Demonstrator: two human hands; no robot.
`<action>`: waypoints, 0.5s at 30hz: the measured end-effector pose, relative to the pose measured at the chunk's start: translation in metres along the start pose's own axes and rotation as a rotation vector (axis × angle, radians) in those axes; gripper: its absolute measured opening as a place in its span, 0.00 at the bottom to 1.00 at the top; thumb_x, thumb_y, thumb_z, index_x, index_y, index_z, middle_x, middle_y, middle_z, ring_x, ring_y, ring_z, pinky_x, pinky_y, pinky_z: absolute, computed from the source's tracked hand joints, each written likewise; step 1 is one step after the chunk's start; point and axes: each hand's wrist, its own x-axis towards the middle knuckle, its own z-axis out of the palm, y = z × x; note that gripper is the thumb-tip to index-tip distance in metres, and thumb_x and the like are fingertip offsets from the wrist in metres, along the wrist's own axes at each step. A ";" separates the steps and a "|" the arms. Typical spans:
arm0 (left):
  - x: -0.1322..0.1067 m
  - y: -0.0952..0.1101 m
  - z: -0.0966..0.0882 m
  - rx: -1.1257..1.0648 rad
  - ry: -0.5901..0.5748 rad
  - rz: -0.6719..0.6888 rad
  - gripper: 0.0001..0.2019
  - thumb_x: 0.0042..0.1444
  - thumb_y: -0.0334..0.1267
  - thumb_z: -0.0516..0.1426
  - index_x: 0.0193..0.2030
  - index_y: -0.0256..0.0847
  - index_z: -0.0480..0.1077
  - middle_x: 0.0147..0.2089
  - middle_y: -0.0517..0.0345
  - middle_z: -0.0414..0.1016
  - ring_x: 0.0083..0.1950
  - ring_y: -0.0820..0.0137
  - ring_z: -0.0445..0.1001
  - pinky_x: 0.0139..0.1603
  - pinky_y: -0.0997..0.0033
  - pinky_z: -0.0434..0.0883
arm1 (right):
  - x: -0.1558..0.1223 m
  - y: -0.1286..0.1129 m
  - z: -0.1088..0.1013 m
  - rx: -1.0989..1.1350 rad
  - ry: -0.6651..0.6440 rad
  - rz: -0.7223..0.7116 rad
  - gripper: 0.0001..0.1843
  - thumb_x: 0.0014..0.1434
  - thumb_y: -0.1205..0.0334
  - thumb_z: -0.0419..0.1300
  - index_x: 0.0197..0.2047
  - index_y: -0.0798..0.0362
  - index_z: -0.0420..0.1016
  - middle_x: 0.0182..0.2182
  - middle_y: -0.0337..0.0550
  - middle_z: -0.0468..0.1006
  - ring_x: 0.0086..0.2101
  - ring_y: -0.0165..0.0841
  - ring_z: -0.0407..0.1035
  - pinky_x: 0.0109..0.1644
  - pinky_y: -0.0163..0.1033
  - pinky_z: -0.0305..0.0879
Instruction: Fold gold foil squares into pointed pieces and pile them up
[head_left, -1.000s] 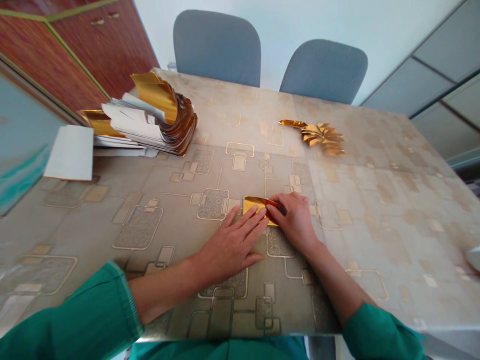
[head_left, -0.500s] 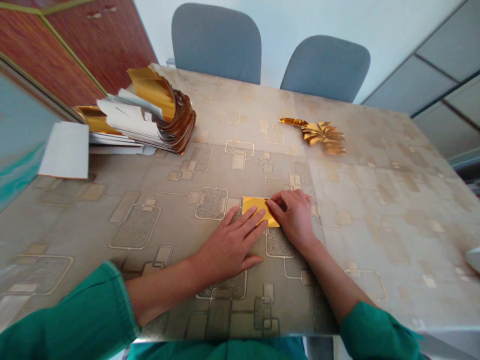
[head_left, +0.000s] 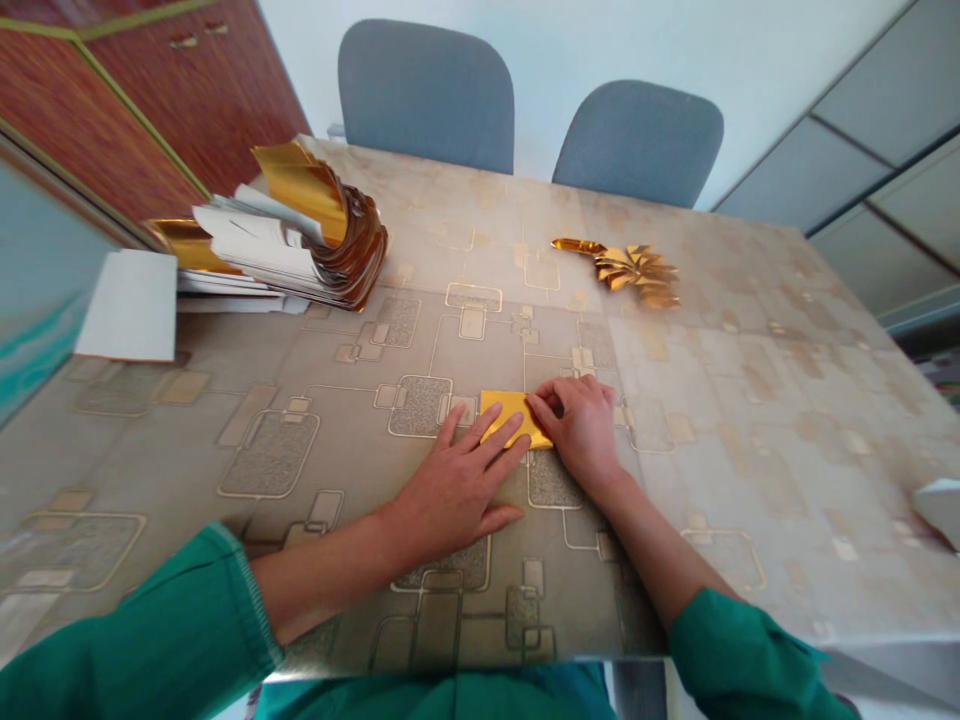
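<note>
The left hand [head_left: 450,490] and right hand [head_left: 581,435] press a gold foil square [head_left: 499,410] on the table [head_left: 757,470], with a foil stack [head_left: 330,250] and a folded foil piece [head_left: 626,268] beyond.

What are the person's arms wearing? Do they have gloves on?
No gloves: the left hand and right hand are bare, and no ring or watch shows. Each arm has a loose green sleeve, the left sleeve and right sleeve, with a stitched cuff.

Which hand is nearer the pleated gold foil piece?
Right hand: it sits nearer, below and left of the pleated gold foil piece. The left hand is farther off, more to the left.
</note>
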 end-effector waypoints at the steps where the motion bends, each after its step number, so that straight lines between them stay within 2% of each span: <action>1: 0.000 0.000 0.000 0.001 -0.003 0.001 0.34 0.64 0.59 0.52 0.69 0.39 0.58 0.74 0.45 0.52 0.73 0.47 0.51 0.71 0.38 0.41 | 0.000 0.000 0.001 -0.005 0.001 -0.002 0.10 0.64 0.57 0.60 0.30 0.50 0.73 0.27 0.40 0.77 0.34 0.37 0.66 0.43 0.44 0.49; 5: 0.001 0.000 -0.001 0.012 -0.007 0.013 0.34 0.64 0.59 0.52 0.69 0.39 0.58 0.73 0.44 0.53 0.73 0.47 0.50 0.71 0.36 0.40 | 0.003 0.001 0.000 -0.008 -0.001 0.013 0.10 0.64 0.56 0.59 0.33 0.50 0.73 0.27 0.40 0.78 0.34 0.38 0.66 0.42 0.44 0.50; 9: 0.001 -0.002 0.001 0.033 -0.013 0.014 0.34 0.64 0.60 0.51 0.69 0.39 0.58 0.73 0.43 0.53 0.73 0.47 0.51 0.70 0.35 0.41 | -0.001 -0.001 -0.014 0.010 0.049 -0.010 0.10 0.67 0.59 0.54 0.38 0.50 0.76 0.32 0.42 0.80 0.37 0.39 0.66 0.44 0.44 0.52; 11: 0.001 -0.002 0.001 0.041 -0.015 0.016 0.34 0.64 0.60 0.51 0.69 0.40 0.57 0.73 0.44 0.53 0.73 0.47 0.51 0.70 0.35 0.42 | -0.010 -0.005 -0.024 0.014 0.073 -0.100 0.12 0.69 0.62 0.51 0.42 0.50 0.77 0.35 0.43 0.81 0.39 0.38 0.66 0.46 0.44 0.53; 13: 0.001 -0.002 0.002 0.048 -0.010 0.021 0.35 0.64 0.60 0.51 0.70 0.40 0.56 0.73 0.44 0.53 0.74 0.48 0.51 0.70 0.35 0.43 | -0.023 -0.011 -0.033 0.005 0.017 -0.238 0.12 0.69 0.63 0.52 0.44 0.49 0.78 0.36 0.42 0.82 0.40 0.37 0.66 0.49 0.45 0.53; 15: 0.002 -0.002 0.002 0.056 -0.005 0.024 0.35 0.64 0.60 0.52 0.71 0.40 0.55 0.73 0.43 0.53 0.74 0.48 0.51 0.70 0.35 0.44 | -0.039 -0.016 -0.037 -0.030 -0.058 -0.314 0.12 0.68 0.63 0.53 0.45 0.47 0.78 0.41 0.41 0.82 0.42 0.38 0.66 0.52 0.46 0.52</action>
